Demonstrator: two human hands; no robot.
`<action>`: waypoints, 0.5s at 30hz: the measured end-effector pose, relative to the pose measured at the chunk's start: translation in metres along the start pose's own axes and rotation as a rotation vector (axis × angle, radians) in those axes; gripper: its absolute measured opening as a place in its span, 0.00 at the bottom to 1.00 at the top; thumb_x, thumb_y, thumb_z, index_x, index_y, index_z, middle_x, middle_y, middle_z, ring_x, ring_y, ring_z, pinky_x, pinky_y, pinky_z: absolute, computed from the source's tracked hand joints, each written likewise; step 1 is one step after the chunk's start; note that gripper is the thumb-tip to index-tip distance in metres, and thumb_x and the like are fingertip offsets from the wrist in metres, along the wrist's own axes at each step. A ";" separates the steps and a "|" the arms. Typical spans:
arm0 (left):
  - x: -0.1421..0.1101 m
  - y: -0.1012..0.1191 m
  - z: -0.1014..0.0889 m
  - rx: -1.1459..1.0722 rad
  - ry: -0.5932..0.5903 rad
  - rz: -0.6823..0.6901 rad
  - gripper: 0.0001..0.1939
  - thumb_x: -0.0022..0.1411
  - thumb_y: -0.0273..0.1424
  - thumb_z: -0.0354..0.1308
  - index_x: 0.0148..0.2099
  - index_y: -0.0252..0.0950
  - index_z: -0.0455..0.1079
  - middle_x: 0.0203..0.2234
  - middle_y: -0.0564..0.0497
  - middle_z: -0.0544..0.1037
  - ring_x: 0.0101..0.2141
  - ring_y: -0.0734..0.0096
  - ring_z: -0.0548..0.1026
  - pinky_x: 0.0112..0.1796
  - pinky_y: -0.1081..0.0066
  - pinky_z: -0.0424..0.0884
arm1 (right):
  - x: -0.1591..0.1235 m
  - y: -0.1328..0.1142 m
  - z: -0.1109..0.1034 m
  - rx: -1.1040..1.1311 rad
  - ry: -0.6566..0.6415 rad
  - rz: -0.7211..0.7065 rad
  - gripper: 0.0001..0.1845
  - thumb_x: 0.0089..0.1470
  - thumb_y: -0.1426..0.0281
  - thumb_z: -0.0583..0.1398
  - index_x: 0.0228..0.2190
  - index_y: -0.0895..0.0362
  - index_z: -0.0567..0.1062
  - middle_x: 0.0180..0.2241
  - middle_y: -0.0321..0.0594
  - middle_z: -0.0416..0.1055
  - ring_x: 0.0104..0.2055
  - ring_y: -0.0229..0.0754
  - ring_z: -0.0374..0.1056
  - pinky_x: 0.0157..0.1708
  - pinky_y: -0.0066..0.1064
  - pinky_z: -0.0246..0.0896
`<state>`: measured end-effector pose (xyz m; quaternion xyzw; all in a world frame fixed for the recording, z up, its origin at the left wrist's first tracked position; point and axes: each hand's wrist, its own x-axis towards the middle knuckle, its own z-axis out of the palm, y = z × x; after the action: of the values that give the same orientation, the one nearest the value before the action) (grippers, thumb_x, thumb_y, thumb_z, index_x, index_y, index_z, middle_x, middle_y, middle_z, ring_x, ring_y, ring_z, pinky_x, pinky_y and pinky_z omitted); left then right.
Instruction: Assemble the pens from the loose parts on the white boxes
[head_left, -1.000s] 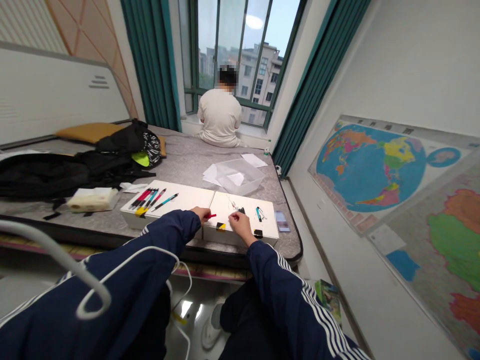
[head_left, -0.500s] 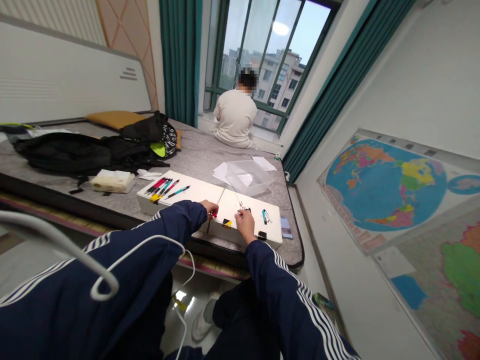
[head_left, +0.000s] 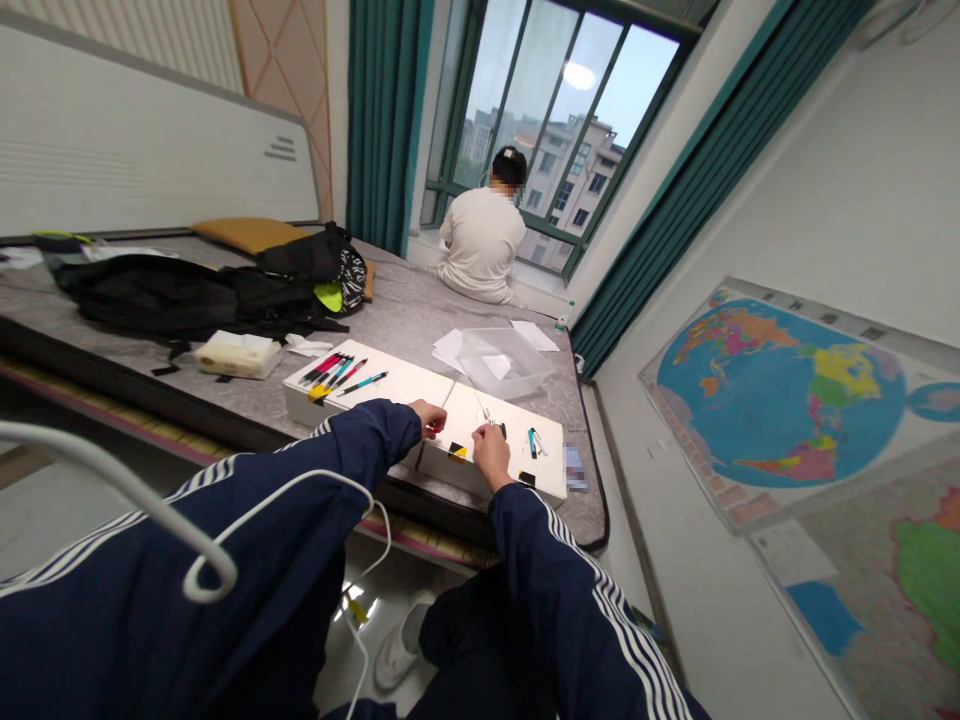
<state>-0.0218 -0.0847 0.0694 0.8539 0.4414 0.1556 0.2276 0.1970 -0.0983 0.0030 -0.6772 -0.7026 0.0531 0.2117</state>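
My left hand [head_left: 429, 418] is closed over the seam between two white boxes, with a small red piece [head_left: 435, 429] showing at its fingertips; its kind is too small to make out. My right hand [head_left: 491, 452] reaches over the right white box [head_left: 551, 480], fingers pinched together beside small dark and thin pieces; what they hold, if anything, is hidden. Right of that hand lies a teal pen part [head_left: 533, 443] with a thin light piece. On the left white box [head_left: 412, 385] several red, black and teal pens [head_left: 334, 371] lie in a group, with one teal pen [head_left: 363, 384] apart.
Behind the boxes are a clear plastic bin [head_left: 502, 362] and white papers [head_left: 448, 350]. A tissue pack [head_left: 238, 355] and black backpack [head_left: 187, 298] lie leftward on the bed. A person [head_left: 484, 240] sits by the window. A white cable [head_left: 300, 478] crosses my left sleeve.
The view has shifted slightly, so the boxes and bed sit a little further right and lower. Both hands stay at about the same places over the boxes.
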 end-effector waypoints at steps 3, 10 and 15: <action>-0.001 0.000 -0.001 -0.008 0.000 0.001 0.06 0.45 0.22 0.61 0.30 0.34 0.70 0.29 0.52 0.78 0.32 0.71 0.77 0.35 0.76 0.68 | 0.000 0.000 0.000 0.004 0.001 0.002 0.13 0.58 0.65 0.52 0.37 0.56 0.73 0.40 0.43 0.67 0.37 0.42 0.65 0.37 0.30 0.54; -0.002 0.002 0.000 0.023 -0.006 -0.048 0.07 0.45 0.23 0.63 0.29 0.36 0.70 0.29 0.54 0.78 0.31 0.73 0.76 0.34 0.78 0.67 | 0.000 -0.002 -0.005 0.013 -0.026 -0.071 0.13 0.59 0.66 0.51 0.40 0.53 0.74 0.42 0.43 0.65 0.41 0.43 0.64 0.38 0.29 0.54; -0.003 0.002 0.004 -0.008 0.043 -0.072 0.11 0.49 0.27 0.60 0.38 0.37 0.70 0.28 0.55 0.79 0.30 0.76 0.76 0.36 0.78 0.67 | -0.001 -0.005 -0.002 0.040 0.004 -0.063 0.13 0.59 0.67 0.51 0.37 0.55 0.74 0.42 0.43 0.65 0.39 0.41 0.65 0.37 0.28 0.54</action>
<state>-0.0200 -0.0888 0.0664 0.8330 0.4760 0.1675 0.2271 0.1932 -0.1005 0.0065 -0.6505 -0.7220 0.0591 0.2280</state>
